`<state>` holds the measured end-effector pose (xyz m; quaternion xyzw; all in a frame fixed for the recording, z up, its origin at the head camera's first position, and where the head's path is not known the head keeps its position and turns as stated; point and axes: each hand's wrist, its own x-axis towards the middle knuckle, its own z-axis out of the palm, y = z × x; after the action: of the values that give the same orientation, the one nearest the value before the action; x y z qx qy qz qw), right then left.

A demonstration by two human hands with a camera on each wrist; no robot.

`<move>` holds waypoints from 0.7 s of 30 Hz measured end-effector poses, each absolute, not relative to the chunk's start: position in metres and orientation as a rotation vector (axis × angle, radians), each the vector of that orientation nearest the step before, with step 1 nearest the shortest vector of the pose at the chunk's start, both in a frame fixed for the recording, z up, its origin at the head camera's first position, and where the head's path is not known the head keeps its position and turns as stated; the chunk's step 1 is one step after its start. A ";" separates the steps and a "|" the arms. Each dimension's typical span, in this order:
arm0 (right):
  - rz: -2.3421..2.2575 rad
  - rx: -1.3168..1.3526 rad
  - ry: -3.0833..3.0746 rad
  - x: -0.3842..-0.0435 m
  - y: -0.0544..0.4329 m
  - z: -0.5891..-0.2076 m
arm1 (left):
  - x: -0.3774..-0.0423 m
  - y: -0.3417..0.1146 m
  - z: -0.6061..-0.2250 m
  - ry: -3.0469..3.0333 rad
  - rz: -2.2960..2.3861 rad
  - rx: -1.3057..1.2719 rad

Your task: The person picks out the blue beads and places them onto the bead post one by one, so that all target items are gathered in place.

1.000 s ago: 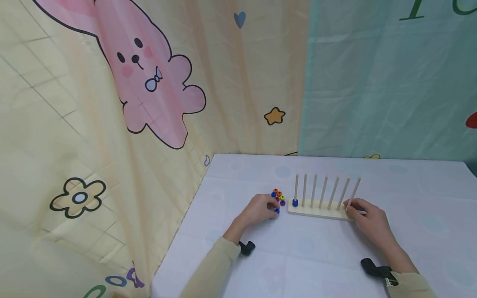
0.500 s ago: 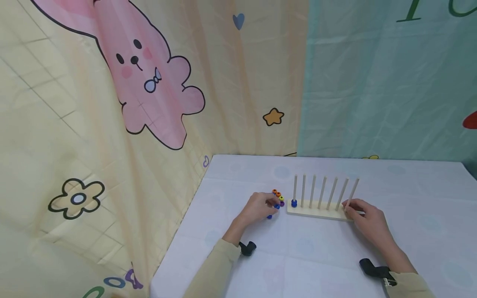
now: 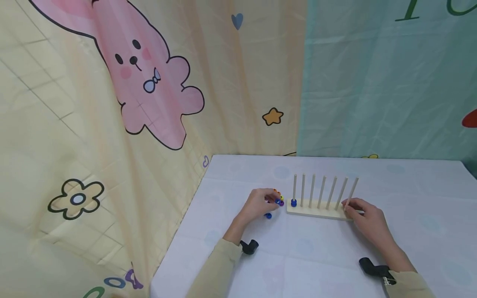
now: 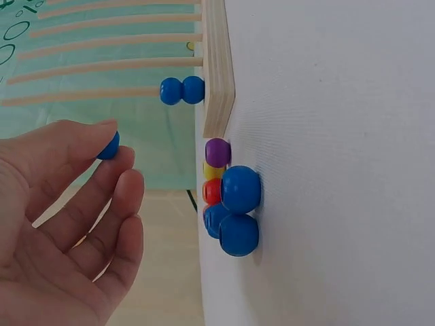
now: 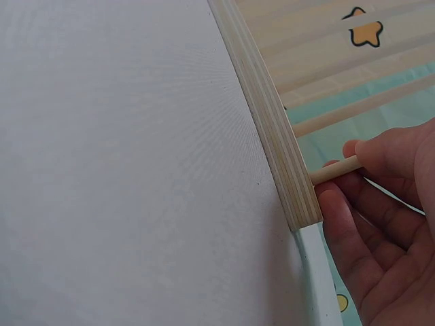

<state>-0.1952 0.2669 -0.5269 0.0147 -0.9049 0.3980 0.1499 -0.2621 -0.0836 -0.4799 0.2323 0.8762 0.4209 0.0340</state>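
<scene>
My left hand (image 3: 257, 205) pinches a blue bead (image 4: 110, 147) between thumb and index finger, above the table and left of a wooden peg stand (image 3: 316, 212). Two blue beads (image 4: 182, 89) are stacked at the bottom of the stand's leftmost peg; the other upright pegs carry none. At the stand's right end, my right hand (image 3: 367, 215) grips the base of the last peg (image 5: 338, 169) with thumb and fingers. Loose beads lie under the left hand: two blue ones (image 4: 240, 212) nearest, then purple (image 4: 217, 153), yellow (image 4: 213, 170), red (image 4: 211, 191) and another blue. In the head view fingers partly hide them.
A white cloth covers the table (image 3: 309, 256). Printed curtains (image 3: 242, 82) hang behind it and along its left side. Black wrist mounts (image 3: 249, 247) show at both sleeves.
My left hand has lifted a blue bead off the table and carried it slightly away from me, uncovering another blue bead below. The right hand keeps its grip on the peg.
</scene>
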 end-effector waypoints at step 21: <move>1.142 0.046 -2.598 -0.195 0.267 -0.527 | -0.264 -0.071 -0.465 2.727 1.593 0.654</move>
<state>-0.1949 0.2668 -0.5269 0.0161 -0.9048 0.3977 0.1512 -0.2644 -0.0713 -0.4651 0.2027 0.8449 0.4933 -0.0419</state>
